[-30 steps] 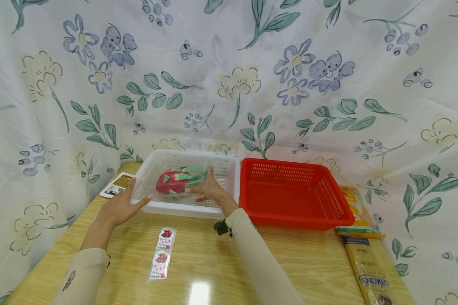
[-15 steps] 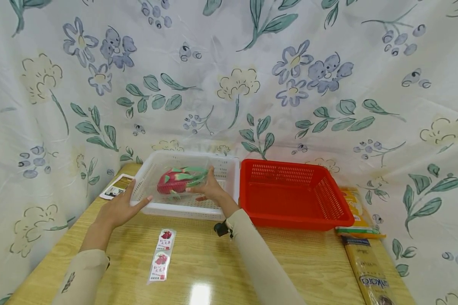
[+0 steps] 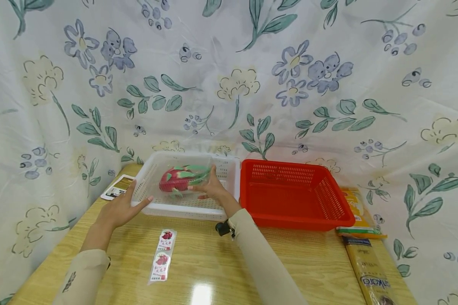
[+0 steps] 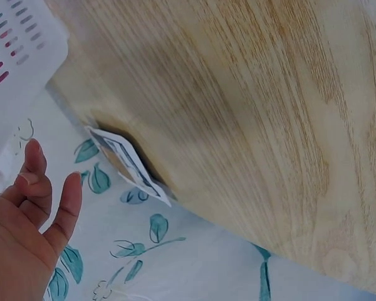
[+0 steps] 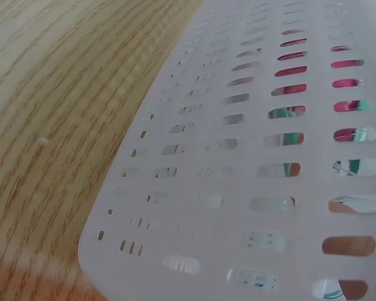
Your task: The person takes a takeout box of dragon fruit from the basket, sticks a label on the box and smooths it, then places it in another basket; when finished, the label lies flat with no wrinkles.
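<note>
A pink dragon fruit [image 3: 174, 180] with green scales lies inside a clear plastic container [image 3: 202, 167] in the white basket [image 3: 191, 210]. My right hand [image 3: 212, 187] reaches into that basket and holds the container's right end, thumb in front and fingers behind. At the basket's front left corner rests my left hand [image 3: 116, 209], thumb and fingers spread. The left wrist view shows the left hand [image 4: 25, 232] with loosely bent fingers beside the basket wall [image 4: 34, 47]. Through the basket slots in the right wrist view, bits of the dragon fruit [image 5: 291, 71] show; the right hand is mostly hidden.
A red basket [image 3: 286, 223] stands against the white one's right side. Left of the white basket lies a printed card [image 3: 118, 186]. A strip of dragon fruit stickers [image 3: 162, 256] lies in front. Two packets, one orange [image 3: 356, 209] and one brown [image 3: 370, 271], lie at right.
My right hand and the container with the dragon fruit have shifted slightly to the right within the white basket. My left hand stays at the corner.
</note>
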Available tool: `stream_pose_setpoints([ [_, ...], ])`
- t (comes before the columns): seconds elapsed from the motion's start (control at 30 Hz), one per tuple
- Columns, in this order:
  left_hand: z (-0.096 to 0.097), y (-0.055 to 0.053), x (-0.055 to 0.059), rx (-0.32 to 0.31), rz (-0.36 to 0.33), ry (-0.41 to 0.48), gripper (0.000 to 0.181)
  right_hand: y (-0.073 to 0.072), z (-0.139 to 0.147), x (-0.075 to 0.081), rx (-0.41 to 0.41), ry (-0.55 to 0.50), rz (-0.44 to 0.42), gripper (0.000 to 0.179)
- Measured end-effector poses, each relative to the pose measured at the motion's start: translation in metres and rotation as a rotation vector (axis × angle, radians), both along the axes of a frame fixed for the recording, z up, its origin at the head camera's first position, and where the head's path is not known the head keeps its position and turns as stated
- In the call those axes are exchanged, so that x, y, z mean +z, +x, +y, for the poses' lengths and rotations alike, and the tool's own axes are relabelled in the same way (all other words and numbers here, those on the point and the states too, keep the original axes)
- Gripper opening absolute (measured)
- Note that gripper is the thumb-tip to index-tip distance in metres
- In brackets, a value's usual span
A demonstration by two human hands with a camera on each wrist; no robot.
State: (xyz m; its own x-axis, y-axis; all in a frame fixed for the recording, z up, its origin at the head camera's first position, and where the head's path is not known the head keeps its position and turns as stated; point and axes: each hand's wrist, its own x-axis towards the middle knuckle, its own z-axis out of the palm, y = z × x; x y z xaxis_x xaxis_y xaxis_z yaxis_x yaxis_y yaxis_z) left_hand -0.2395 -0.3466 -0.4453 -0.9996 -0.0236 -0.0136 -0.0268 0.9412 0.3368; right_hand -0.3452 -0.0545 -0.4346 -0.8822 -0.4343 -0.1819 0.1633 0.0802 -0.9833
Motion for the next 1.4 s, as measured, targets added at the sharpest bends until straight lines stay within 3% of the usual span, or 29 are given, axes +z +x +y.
stream_pose_setpoints([
  [0.33,0.000,0.000,0.002,-0.010,0.020,-0.014,0.101,-0.001,0.005,0.002,-0.025,-0.027,0.009,0.122],
  [0.63,0.000,-0.004,0.009,0.013,0.178,-0.094,0.096,0.000,0.009,0.005,-0.031,-0.060,-0.004,0.120],
  [0.8,0.006,-0.009,0.016,-0.001,0.176,-0.066,0.093,0.000,0.012,0.007,-0.038,-0.069,-0.004,0.119],
  [1.13,0.012,-0.017,0.028,-0.021,0.196,-0.123,0.089,0.000,0.023,0.007,-0.046,-0.076,0.011,0.121],
  [1.4,0.011,-0.025,0.037,-0.011,0.123,-0.091,0.095,0.001,0.029,0.011,-0.053,-0.088,-0.009,0.123],
])
